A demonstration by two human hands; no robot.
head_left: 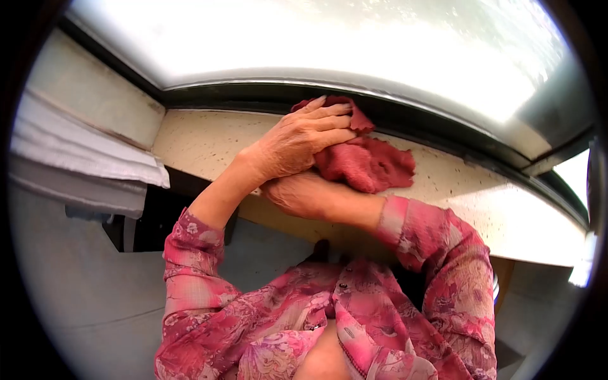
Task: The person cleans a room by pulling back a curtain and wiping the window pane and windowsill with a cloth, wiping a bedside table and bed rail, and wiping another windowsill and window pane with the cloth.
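Note:
A crumpled dark red cloth (370, 164) with a ragged edge lies on the pale speckled sill (487, 206), against the dark window frame. My left hand (304, 140) rests palm down on its left part, fingers stretched out and slightly apart over the fabric. Below it, my right hand (296, 194) is bent toward the left at the sill's front edge, crossing beneath the left wrist. The fingers of that right hand are hidden, so whether they grip anything does not show. Part of the cloth bunches up beside the right wrist.
A bright window (329, 50) rises behind the sill, with a dark frame (221, 96) along its base. White folded fabric (82, 142) hangs at the left, near a dark boxy object (155, 221). Grey floor (82, 291) shows below.

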